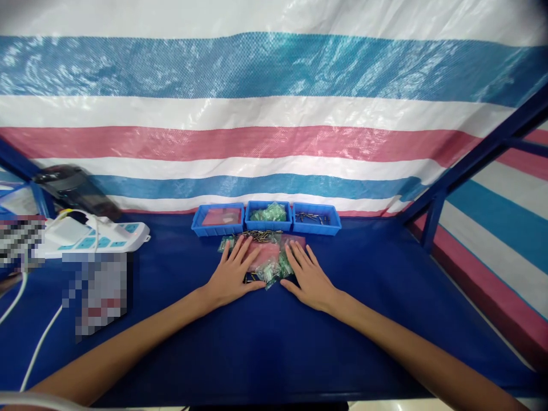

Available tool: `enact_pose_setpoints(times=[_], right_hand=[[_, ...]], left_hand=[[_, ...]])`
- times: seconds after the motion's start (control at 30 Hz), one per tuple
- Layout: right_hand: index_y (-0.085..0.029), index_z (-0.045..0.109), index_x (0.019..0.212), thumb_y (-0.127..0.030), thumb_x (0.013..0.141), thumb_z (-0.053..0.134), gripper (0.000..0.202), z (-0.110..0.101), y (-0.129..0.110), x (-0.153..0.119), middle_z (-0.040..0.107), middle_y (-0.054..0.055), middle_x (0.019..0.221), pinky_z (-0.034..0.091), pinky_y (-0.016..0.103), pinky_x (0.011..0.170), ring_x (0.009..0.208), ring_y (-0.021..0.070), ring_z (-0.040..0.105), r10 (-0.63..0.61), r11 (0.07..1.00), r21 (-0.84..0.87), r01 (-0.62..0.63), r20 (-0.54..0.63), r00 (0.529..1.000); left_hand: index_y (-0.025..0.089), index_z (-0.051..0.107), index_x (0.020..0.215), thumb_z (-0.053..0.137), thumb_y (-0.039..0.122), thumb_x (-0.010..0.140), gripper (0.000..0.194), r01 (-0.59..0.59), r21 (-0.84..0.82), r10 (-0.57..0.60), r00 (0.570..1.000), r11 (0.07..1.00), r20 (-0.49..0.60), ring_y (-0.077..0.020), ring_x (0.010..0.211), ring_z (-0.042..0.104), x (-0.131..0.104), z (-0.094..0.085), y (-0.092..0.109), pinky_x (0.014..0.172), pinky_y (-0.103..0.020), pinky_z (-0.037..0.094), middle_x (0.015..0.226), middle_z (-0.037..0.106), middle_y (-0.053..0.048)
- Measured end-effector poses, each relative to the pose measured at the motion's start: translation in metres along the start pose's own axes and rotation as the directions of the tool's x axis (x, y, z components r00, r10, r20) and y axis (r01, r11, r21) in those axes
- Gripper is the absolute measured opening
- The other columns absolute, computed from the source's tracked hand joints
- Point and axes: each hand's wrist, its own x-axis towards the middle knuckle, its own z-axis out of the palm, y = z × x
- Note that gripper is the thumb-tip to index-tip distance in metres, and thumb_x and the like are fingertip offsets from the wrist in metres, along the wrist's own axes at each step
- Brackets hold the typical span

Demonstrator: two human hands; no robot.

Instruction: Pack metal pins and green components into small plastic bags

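Note:
My left hand [233,271] lies flat with spread fingers on the left side of a mixed pile on the blue table. My right hand [310,277] rests the same way on the pile's right side. Between them are pink bags [264,257], clear bags with green contents [269,271] and loose screw-like metal pieces [261,235]. Just behind stand three blue bins in a row: the left bin [218,230] holds pink bags, the middle bin [268,226] greenish clear bags, the right bin [317,229] thin metal pieces. My palms hide part of the pile.
On the left sit a white power strip [124,238] with cables and a dark bottle-like object [79,188] lying tilted. A striped plastic sheet [274,142] hangs behind the table [265,342]. A blue metal frame post [434,220] stands at the right.

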Motion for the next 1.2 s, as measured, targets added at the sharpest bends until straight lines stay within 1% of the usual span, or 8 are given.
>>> enact_pose_setpoints(times=[0.23, 0.4, 0.6, 0.73, 0.87, 0.97, 1.1, 1.2], right_hand=[[-0.007, 0.042, 0.14, -0.029, 0.097, 0.037, 0.049, 0.0, 0.001, -0.001, 0.049, 0.018, 0.139, 0.025, 0.052, 0.114, 0.134, 0.0277, 0.04, -0.064, 0.998, -0.011, 0.063, -0.136, 0.989], [-0.012, 0.058, 0.126, -0.025, 0.096, 0.044, 0.036, -0.002, 0.007, 0.008, 0.065, 0.014, 0.12, 0.031, 0.052, 0.109, 0.115, 0.0273, 0.056, -0.098, 0.994, 0.018, 0.104, -0.227, 0.969], [-0.016, 0.062, 0.119, -0.027, 0.085, 0.064, 0.035, -0.01, 0.016, 0.017, 0.066, 0.013, 0.109, 0.046, 0.045, 0.085, 0.1, 0.0274, 0.059, 0.022, 0.97, 0.241, 0.045, -0.268, 0.963], [-0.02, 0.069, 0.104, -0.025, 0.082, 0.068, 0.023, -0.019, 0.019, 0.032, 0.07, 0.008, 0.096, 0.047, 0.039, 0.082, 0.09, 0.0233, 0.063, 0.165, 0.862, 0.506, 0.02, -0.316, 0.934], [-0.019, 0.072, 0.09, -0.033, 0.078, 0.07, 0.019, -0.023, 0.017, 0.054, 0.072, 0.003, 0.084, 0.051, 0.032, 0.072, 0.076, 0.0199, 0.065, 0.409, 0.591, 0.806, -0.032, -0.265, 0.873], [-0.018, 0.072, 0.089, -0.037, 0.079, 0.068, 0.023, -0.019, 0.013, 0.069, 0.072, 0.005, 0.087, 0.053, 0.033, 0.074, 0.081, 0.0207, 0.066, 0.481, 0.438, 0.899, 0.024, -0.257, 0.838], [-0.019, 0.073, 0.087, -0.038, 0.081, 0.065, 0.022, -0.012, 0.015, 0.079, 0.067, 0.007, 0.094, 0.053, 0.031, 0.073, 0.087, 0.02, 0.063, 0.494, 0.463, 0.88, 0.109, -0.358, 0.792], [-0.019, 0.071, 0.083, -0.04, 0.083, 0.062, 0.023, -0.011, 0.02, 0.078, 0.064, 0.006, 0.089, 0.051, 0.029, 0.064, 0.081, 0.0188, 0.061, 0.49, 0.497, 0.862, 0.1, -0.373, 0.788]], left_hand=[[0.02, 0.031, 0.148, 0.041, 0.072, 0.082, 0.084, -0.044, 0.006, 0.044, 0.998, 0.999, -0.049, -0.036, 0.144, 0.01, 0.005, -0.002, 0.003, 0.114, -0.058, 0.007, 0.157, 0.017, -0.014], [0.019, 0.036, 0.145, 0.042, 0.067, 0.086, 0.076, -0.074, -0.009, 0.074, 0.996, 0.997, -0.059, -0.0342, 0.144, 0.011, 0.007, -0.006, 0.004, 0.115, -0.057, 0.008, 0.156, 0.021, -0.014], [0.018, 0.044, 0.139, 0.047, 0.058, 0.088, 0.065, -0.068, -0.1, 0.056, 0.992, 0.993, -0.113, -0.0322, 0.142, 0.021, 0.012, -0.012, 0.01, 0.116, -0.054, 0.012, 0.151, 0.033, -0.014], [0.02, 0.055, 0.127, 0.05, 0.043, 0.091, 0.043, -0.022, -0.253, -0.028, 0.981, 0.967, -0.193, -0.0297, 0.135, 0.035, 0.026, -0.02, 0.013, 0.113, -0.052, 0.024, 0.139, 0.048, -0.012], [0.021, 0.064, 0.107, 0.054, 0.037, 0.09, 0.026, 0.036, -0.507, -0.155, 0.968, 0.861, -0.195, -0.0252, 0.114, 0.055, 0.053, -0.027, 0.014, 0.098, -0.043, 0.042, 0.114, 0.065, -0.008], [0.019, 0.067, 0.097, 0.06, 0.035, 0.087, 0.02, 0.038, -0.666, -0.23, 0.952, 0.745, -0.203, -0.0211, 0.094, 0.062, 0.075, -0.029, 0.014, 0.087, -0.035, 0.046, 0.098, 0.069, -0.006], [0.018, 0.066, 0.087, 0.06, 0.032, 0.086, 0.015, 0.06, -0.782, -0.308, 0.935, 0.62, -0.173, -0.0173, 0.08, 0.062, 0.092, -0.023, 0.013, 0.078, -0.029, 0.046, 0.087, 0.068, -0.003], [0.017, 0.063, 0.088, 0.055, 0.034, 0.089, 0.019, 0.042, -0.844, -0.338, 0.926, 0.534, -0.168, -0.0153, 0.075, 0.058, 0.094, -0.016, 0.011, 0.073, -0.027, 0.045, 0.084, 0.064, -0.002]])
